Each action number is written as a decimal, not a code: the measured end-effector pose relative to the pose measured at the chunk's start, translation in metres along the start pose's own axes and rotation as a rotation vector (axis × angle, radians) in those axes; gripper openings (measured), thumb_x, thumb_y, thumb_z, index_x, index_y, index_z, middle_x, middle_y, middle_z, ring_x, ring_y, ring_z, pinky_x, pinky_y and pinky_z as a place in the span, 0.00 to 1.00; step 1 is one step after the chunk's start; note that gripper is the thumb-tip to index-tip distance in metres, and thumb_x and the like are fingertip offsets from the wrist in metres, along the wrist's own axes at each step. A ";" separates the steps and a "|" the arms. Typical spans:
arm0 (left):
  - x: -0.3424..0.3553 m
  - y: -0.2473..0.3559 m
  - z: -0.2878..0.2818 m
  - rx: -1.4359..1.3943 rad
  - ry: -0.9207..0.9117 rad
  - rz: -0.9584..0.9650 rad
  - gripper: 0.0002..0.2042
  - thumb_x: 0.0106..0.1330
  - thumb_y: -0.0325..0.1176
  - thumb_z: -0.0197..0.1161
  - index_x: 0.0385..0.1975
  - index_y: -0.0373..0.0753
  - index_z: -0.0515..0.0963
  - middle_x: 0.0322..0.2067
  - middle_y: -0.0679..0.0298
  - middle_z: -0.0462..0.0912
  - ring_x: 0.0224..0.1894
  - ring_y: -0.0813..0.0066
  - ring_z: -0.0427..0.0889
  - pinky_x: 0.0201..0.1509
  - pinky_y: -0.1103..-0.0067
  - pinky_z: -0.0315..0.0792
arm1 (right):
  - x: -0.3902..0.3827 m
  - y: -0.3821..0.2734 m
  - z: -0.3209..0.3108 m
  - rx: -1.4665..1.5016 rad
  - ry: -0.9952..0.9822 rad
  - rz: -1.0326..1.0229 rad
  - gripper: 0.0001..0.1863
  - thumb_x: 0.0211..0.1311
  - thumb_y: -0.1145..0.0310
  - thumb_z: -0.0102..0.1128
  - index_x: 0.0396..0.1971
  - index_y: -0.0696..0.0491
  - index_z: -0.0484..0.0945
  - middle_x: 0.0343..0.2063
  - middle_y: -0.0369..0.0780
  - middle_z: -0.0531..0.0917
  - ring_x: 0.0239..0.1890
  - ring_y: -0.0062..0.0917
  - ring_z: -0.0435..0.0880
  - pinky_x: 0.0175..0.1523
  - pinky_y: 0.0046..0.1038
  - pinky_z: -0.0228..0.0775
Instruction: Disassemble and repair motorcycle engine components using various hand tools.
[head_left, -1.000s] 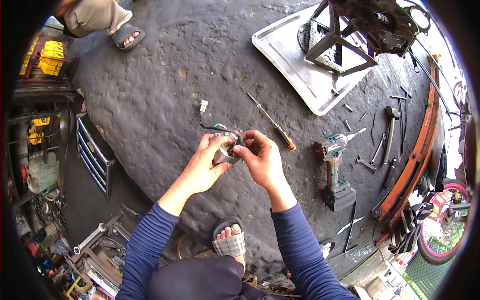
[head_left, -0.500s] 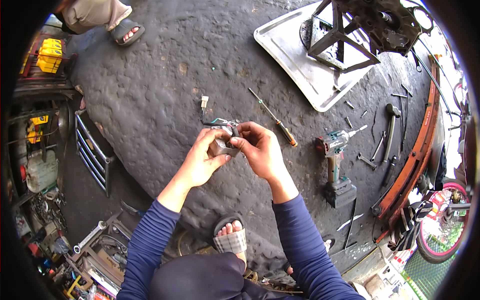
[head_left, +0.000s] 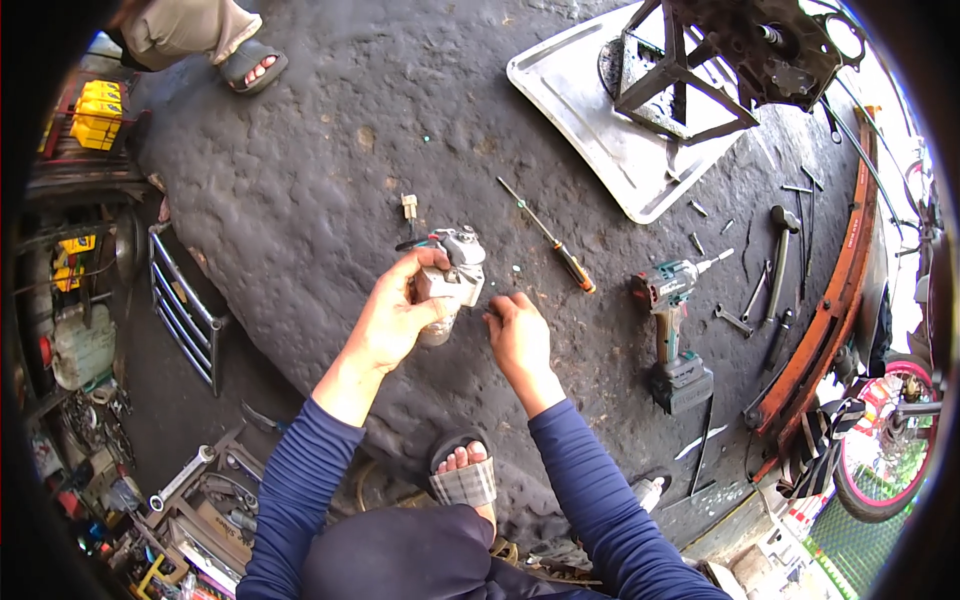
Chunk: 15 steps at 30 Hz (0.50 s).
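While the L hand (head_left: pixel 385 320) keeps hold of the grey metal part (head_left: pixel 462 284) near ctr of frame, the R hand (head_left: pixel 522 345) has just come off it and sits a bit to the lower right, apart from it. R fingers are drawn together at the tips; can't tell if smth small is pinched btwn them. L fingers are clamped round the part's left side. The part is also turned vs. a moment ago, so its top and rounded lower end show, and all support now comes from the L hand. A dark lead (head_left: pixel 410 243) shows at its upper left, w/ a pale connector (head_left: pixel 409 207) just above.

Containers: upper R of frame, a metal tray (head_left: pixel 570 100) on the dark ground (head_left: pixel 330 200) carries a black stand (head_left: pixel 682 68) w/ a dark casting (head_left: pixel 790 62) on top. Upper L, yellow bottles (head_left: pixel 97 115) sit in a reddish rack (head_left: pixel 100 152), contents not visible. Mid L, a cloudy jug (head_left: pixel 88 345); can't tell what's in it, if anything. Lower L, a cardboard box (head_left: pixel 215 530) lies amid loose tools (head_left: pixel 182 478), contents unclear.
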<state>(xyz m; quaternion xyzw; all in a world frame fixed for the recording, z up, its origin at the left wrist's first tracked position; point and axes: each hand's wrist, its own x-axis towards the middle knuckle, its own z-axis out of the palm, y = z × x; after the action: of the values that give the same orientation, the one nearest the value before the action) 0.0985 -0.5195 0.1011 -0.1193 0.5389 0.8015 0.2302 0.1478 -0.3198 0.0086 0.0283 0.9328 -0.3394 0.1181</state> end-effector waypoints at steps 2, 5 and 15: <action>-0.002 0.004 0.003 -0.007 0.016 -0.025 0.24 0.61 0.17 0.70 0.58 0.38 0.75 0.52 0.67 0.78 0.58 0.73 0.80 0.65 0.73 0.75 | 0.001 -0.001 0.008 -0.104 0.038 -0.053 0.05 0.61 0.70 0.68 0.34 0.55 0.85 0.34 0.47 0.82 0.41 0.45 0.85 0.47 0.44 0.79; -0.004 0.009 0.007 -0.027 0.032 -0.021 0.24 0.62 0.19 0.71 0.58 0.37 0.75 0.51 0.65 0.81 0.56 0.72 0.81 0.64 0.73 0.75 | 0.006 -0.007 0.003 -0.209 -0.058 -0.070 0.02 0.62 0.74 0.62 0.33 0.56 0.82 0.34 0.48 0.81 0.40 0.45 0.84 0.46 0.43 0.78; -0.017 0.018 0.030 -0.008 0.074 -0.017 0.21 0.63 0.18 0.69 0.56 0.37 0.75 0.50 0.65 0.81 0.53 0.75 0.81 0.60 0.75 0.77 | -0.003 -0.082 -0.103 0.620 0.253 -0.184 0.07 0.61 0.83 0.70 0.38 0.59 0.84 0.35 0.39 0.84 0.34 0.22 0.83 0.43 0.23 0.76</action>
<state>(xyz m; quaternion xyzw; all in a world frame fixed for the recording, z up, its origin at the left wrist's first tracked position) 0.1060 -0.5018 0.1346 -0.1545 0.5428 0.7966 0.2166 0.1192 -0.3169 0.1366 0.0208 0.7911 -0.6097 -0.0439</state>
